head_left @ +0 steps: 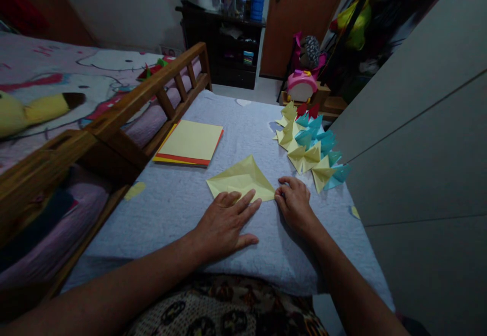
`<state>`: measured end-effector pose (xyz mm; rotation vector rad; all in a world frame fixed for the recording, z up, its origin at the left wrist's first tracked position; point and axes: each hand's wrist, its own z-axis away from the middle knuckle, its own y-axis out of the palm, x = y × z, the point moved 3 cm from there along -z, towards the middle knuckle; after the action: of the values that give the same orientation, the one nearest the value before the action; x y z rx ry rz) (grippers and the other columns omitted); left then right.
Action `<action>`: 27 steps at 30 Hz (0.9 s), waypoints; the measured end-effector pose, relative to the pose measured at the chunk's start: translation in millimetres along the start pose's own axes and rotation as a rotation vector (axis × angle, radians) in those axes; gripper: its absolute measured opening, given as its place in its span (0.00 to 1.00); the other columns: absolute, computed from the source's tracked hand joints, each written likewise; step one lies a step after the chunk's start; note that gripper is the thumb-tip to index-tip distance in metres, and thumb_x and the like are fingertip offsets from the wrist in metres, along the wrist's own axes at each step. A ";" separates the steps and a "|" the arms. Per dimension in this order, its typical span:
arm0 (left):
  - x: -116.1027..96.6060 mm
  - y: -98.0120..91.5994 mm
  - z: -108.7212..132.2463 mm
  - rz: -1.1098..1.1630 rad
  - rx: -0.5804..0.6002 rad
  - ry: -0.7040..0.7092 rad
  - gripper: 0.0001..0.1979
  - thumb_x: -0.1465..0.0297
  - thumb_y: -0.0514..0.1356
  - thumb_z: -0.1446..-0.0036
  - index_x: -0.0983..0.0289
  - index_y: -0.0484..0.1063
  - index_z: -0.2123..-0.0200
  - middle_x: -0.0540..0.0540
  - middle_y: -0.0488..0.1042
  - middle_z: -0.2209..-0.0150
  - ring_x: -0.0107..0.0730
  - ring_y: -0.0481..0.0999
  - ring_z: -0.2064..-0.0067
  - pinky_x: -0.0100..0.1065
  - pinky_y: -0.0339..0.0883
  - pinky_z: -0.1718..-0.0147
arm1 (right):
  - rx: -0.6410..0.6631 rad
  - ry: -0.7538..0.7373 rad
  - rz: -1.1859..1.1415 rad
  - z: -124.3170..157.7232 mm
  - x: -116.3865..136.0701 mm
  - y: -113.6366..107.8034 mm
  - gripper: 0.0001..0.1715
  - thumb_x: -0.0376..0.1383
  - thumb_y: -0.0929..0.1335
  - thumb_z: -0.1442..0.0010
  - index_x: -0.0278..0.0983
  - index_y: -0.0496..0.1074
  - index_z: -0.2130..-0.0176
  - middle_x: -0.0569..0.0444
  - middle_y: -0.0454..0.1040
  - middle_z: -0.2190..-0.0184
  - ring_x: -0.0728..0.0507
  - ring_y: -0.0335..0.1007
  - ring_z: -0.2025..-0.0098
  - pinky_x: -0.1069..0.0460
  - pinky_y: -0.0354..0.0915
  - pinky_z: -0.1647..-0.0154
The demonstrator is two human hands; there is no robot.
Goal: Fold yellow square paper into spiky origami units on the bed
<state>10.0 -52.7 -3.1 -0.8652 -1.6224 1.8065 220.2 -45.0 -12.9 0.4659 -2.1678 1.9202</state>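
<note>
A folded pale yellow sheet of paper [243, 179] lies on the light blue mattress [171, 209] in front of me. My left hand [224, 222] rests flat on its near edge, fingers stretched out and open. My right hand [294, 201] pinches the sheet's right corner with curled fingers. Beyond the sheet at the left lies a stack of square coloured paper [190, 143], yellow on top with red and orange edges showing. A row of folded yellow, blue and red paper pieces [310, 148] lies along the mattress's right edge.
A wooden bed rail [152, 95] runs along the left, with a patterned bedspread and a yellow plush toy [34, 110] behind it. A grey cabinet wall [418, 138] stands close on the right. A dark shelf, a brown door and toys stand at the back.
</note>
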 end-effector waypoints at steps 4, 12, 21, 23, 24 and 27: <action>-1.9 2.5 -1.0 -0.004 -0.030 0.058 0.37 0.45 0.52 0.35 0.61 0.53 0.32 0.61 0.55 0.29 0.52 0.60 0.35 0.50 0.49 0.36 | -0.022 -0.014 -0.010 0.2 1.0 0.6 0.09 0.33 0.64 0.35 0.39 0.74 0.64 0.43 0.71 0.46 0.34 0.61 0.42 0.37 0.57 0.42; -4.3 0.5 -7.6 0.031 0.001 0.093 0.39 0.43 0.50 0.35 0.61 0.51 0.31 0.63 0.59 0.32 0.50 0.64 0.38 0.47 0.55 0.39 | -0.034 0.004 -0.047 -0.4 4.6 -1.6 0.11 0.33 0.62 0.37 0.39 0.74 0.66 0.42 0.72 0.46 0.33 0.62 0.43 0.35 0.57 0.42; -2.3 6.3 -12.2 0.035 -0.014 0.048 0.42 0.38 0.49 0.38 0.53 0.49 0.29 0.60 0.57 0.32 0.53 0.60 0.39 0.51 0.53 0.39 | -0.021 0.019 -0.042 0.2 3.6 0.4 0.10 0.33 0.63 0.37 0.39 0.73 0.66 0.43 0.72 0.47 0.34 0.62 0.43 0.36 0.56 0.42; -2.2 7.6 -11.9 0.034 -0.013 0.046 0.42 0.39 0.50 0.39 0.54 0.50 0.30 0.60 0.57 0.32 0.53 0.60 0.39 0.51 0.52 0.39 | -0.018 0.024 -0.037 0.4 3.8 0.1 0.09 0.33 0.63 0.37 0.38 0.73 0.66 0.43 0.72 0.47 0.34 0.62 0.43 0.37 0.56 0.42; -2.2 7.8 -11.7 0.034 -0.011 0.046 0.41 0.39 0.50 0.39 0.54 0.50 0.30 0.60 0.57 0.32 0.53 0.60 0.39 0.51 0.52 0.39 | -0.021 0.026 -0.039 0.7 4.0 -0.3 0.09 0.33 0.63 0.37 0.38 0.73 0.66 0.43 0.72 0.47 0.34 0.62 0.43 0.37 0.56 0.42; -2.8 7.8 -11.3 0.048 -0.019 0.046 0.41 0.40 0.51 0.38 0.54 0.50 0.30 0.59 0.57 0.32 0.54 0.60 0.39 0.51 0.53 0.39 | -0.035 0.017 -0.052 2.3 4.9 -1.8 0.09 0.33 0.63 0.37 0.39 0.72 0.66 0.43 0.72 0.46 0.34 0.62 0.42 0.37 0.55 0.41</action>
<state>20.6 -48.6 -11.3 -0.9556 -1.6052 1.7928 216.4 -47.9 -9.9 0.4929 -2.1533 1.8502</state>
